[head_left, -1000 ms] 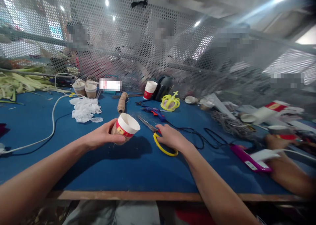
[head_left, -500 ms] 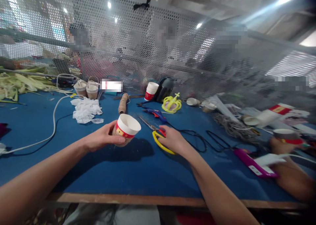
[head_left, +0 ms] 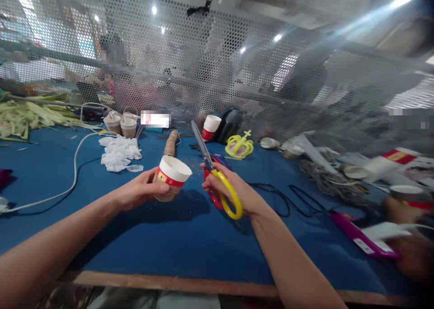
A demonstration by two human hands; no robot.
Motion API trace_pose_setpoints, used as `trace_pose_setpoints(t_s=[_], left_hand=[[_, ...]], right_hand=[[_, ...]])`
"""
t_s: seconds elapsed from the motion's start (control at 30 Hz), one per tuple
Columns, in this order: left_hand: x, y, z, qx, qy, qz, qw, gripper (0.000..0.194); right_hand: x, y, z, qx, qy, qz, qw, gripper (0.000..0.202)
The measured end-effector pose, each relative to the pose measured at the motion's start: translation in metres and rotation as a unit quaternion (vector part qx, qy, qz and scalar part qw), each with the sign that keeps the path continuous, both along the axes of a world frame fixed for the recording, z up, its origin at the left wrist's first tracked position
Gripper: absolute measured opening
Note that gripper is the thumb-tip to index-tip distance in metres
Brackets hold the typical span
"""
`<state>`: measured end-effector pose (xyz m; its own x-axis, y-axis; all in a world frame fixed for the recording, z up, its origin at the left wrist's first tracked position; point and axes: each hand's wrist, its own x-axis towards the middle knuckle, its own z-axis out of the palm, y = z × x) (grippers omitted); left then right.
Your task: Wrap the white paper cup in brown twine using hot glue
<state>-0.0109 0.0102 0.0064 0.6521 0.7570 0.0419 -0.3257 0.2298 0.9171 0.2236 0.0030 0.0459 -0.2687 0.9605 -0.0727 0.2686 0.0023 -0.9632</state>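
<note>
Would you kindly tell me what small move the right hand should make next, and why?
I would probably turn the scissors toward the cup: the right hand holds them off the table, but their blades point away from the cup, which the left hand grasps.

Around the cup (head_left: 172, 179) I see twine (head_left: 171, 144) at twelve o'clock before the mesh screen (head_left: 190, 64), cloth (head_left: 118, 153) at ten, stacked cups (head_left: 211, 125) at one, scissors (head_left: 206, 156) at three.
</note>
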Motion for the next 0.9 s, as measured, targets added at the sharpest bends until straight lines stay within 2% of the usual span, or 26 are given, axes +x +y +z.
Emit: trace_pose_setpoints(t_s=[0.1,0.27,0.4,0.5,0.9], left_hand=[[0.000,0.000,0.000,-0.003,-0.007,-0.008,1.000,0.047],[-0.002,-0.001,0.000,-0.004,0.002,-0.019,1.000,0.051],[-0.001,-0.003,0.003,0.023,0.018,-0.030,0.999,0.051],[-0.001,-0.003,0.004,0.037,0.026,-0.040,0.998,0.049],[-0.004,-0.002,0.001,0.043,0.020,-0.062,0.997,0.049]], right_hand=[[0.004,-0.004,-0.003,0.036,-0.080,0.045,0.995,0.055],[0.009,-0.007,-0.007,0.042,-0.126,0.090,0.987,0.063],[0.003,-0.010,-0.007,0.060,-0.186,0.073,0.978,0.051],[0.000,-0.013,-0.006,0.072,-0.181,0.075,0.978,0.044],[0.001,-0.013,-0.003,0.120,-0.224,0.054,0.966,0.042]])
